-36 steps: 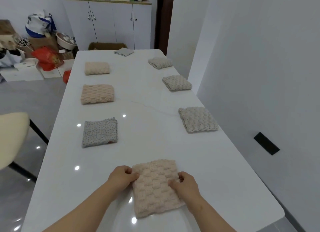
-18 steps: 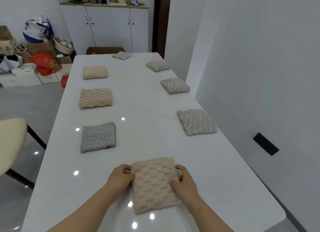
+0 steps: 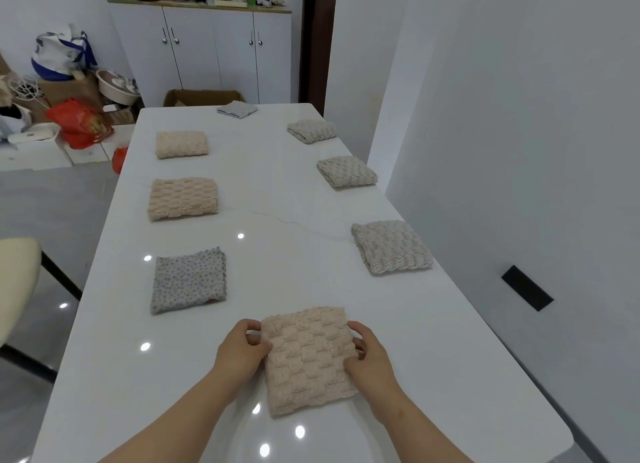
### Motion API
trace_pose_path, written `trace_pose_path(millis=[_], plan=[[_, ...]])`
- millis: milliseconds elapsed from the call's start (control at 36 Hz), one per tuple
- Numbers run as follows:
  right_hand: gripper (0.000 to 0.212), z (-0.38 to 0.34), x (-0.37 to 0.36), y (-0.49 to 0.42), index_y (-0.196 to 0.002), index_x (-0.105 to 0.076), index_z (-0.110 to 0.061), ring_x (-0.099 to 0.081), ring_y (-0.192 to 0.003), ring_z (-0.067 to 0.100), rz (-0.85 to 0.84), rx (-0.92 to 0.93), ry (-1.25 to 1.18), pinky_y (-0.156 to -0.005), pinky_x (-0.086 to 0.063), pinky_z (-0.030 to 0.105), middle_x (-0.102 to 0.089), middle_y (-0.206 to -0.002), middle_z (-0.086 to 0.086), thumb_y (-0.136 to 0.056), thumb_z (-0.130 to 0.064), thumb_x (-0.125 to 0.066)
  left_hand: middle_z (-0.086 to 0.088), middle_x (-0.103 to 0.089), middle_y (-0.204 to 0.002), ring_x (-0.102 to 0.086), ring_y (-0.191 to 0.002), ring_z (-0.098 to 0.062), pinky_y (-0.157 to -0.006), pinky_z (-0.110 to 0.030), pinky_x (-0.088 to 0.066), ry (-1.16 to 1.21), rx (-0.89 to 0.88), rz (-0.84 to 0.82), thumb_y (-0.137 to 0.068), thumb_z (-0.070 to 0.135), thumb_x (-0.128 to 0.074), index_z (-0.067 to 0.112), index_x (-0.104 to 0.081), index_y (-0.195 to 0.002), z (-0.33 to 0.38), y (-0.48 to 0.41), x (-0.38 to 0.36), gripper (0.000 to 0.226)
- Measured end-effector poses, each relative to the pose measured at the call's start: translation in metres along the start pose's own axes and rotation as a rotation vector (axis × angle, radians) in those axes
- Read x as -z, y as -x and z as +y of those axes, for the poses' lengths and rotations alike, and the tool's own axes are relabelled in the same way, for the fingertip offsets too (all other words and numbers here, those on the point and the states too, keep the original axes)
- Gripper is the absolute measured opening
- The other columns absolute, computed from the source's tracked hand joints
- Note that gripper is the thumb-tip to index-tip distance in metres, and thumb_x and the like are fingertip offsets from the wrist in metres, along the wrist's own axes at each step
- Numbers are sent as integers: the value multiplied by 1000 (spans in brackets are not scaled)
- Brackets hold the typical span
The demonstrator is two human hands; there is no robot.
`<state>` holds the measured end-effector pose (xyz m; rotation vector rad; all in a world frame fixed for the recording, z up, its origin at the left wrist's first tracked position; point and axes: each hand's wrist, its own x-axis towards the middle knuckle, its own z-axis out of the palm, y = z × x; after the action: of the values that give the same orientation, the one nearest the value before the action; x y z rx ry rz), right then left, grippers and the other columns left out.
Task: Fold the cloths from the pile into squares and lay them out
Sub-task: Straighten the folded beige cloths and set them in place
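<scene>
Pinching opposite edges, the folded peach cloth (image 3: 308, 358) is held by the left hand (image 3: 240, 353) and right hand (image 3: 372, 358), seemingly for squaring and placement.

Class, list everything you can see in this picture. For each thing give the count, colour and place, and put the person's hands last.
peach waffle-textured folded cloth in hand: 1, peach, near end of table
peach waffle-textured folded cloths: 2, peach, left row, middle and far
grey spotted folded cloth: 1, grey, left row, nearest
beige-grey waffle-textured folded cloths: 3, beige-grey, right row
small plain grey folded cloth: 1, grey, far end of table
glossy white table: 1, white, centre
white cabinet: 1, white, back wall
large red plastic bag: 1, red, floor at left
cream chair seat: 1, cream, left edge
left hand: 1, fingers grip the near cloth's left edge
right hand: 1, fingers grip its right edge
</scene>
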<state>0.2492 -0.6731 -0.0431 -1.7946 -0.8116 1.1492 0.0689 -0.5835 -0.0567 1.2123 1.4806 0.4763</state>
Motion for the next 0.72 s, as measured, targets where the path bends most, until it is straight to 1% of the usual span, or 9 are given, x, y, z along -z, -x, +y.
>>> trace_pose_path(millis=[56, 139, 194, 250, 361, 417, 472, 556, 722], plan=[[57, -1, -3, -3, -102, -50, -41, -58, -93, 7, 14, 9, -1, -76, -51, 22, -60, -107, -4, -82, 11, -39, -9, -63, -91, -61, -86, -26, -79, -36, -51, 19, -17, 65, -84, 5, -62, 19, -53, -88, 0, -1, 1, 17], [52, -2, -7, -9, -119, -48, -33, -54, -96, 5, 27, 2, -2, -85, -49, 25, -56, -113, -1, -85, 7, -45, -9, -61, -89, -57, -81, -24, -81, -39, -48, 33, -28, 121, -84, 8, -63, 19, -47, -80, -2, -2, 5, 20], [50, -3, -9, -10, -123, -45, -30, -51, -92, 0, 8, -11, -9, -79, -48, 18, -52, -108, -5, -87, 4, -48, -9, -59, -88, -55, -79, -23, -80, -40, -48, 34, -18, 102, -85, 10, -62, 17, -45, -80, -4, -2, 7, 20], [50, -3, -9, -11, -127, -41, -30, -49, -88, -3, -7, -41, 7, -71, -43, 13, -49, -106, -7, -88, -1, -52, -8, -58, -87, -53, -77, -21, -77, -36, -47, 25, -20, 45, -86, 11, -61, 16, -46, -82, -4, -1, 8, 17], [56, 0, -10, -14, -135, -35, -24, -51, -91, 5, -8, -87, 63, -72, -42, 18, -49, -115, -1, -86, -5, -53, -2, -54, -93, -52, -80, -14, -72, -22, -45, -90, -88, -68, -85, 10, -62, 23, -51, -92, -3, 7, 7, 19], [53, 0, -10, -13, -133, -35, -20, -53, -95, 11, -9, -107, 81, -70, -43, 16, -50, -115, 1, -85, -6, -52, 2, -52, -93, -51, -79, -8, -67, -15, -42, -150, -128, -95, -85, 9, -63, 24, -49, -101, -3, 12, 7, 26], [46, 0, -9, -12, -126, -38, -17, -52, -88, 9, -5, -126, 97, -66, -41, 14, -50, -110, 1, -84, -5, -51, 4, -49, -96, -49, -81, -5, -67, -11, -40, -186, -157, -108, -83, 10, -65, 24, -46, -109, -4, 15, 7, 35], [38, 3, -7, -10, -116, -40, -15, -49, -74, 6, -10, -127, 139, -59, -38, 16, -49, -95, -2, -82, -2, -50, 1, -45, -108, -47, -92, -7, -78, -13, -38, -285, -194, -128, -81, 17, -69, 26, -42, -121, -8, 17, 6, 49], [26, 10, -1, -8, -107, -48, -14, -46, -72, 4, 10, -102, 185, -60, -37, 12, -47, -85, -6, -84, -4, -53, -3, -38, -131, -42, -113, -14, -103, -24, -34, -463, -234, -134, -82, 27, -67, 21, -32, -140, -11, 11, 7, 68]])
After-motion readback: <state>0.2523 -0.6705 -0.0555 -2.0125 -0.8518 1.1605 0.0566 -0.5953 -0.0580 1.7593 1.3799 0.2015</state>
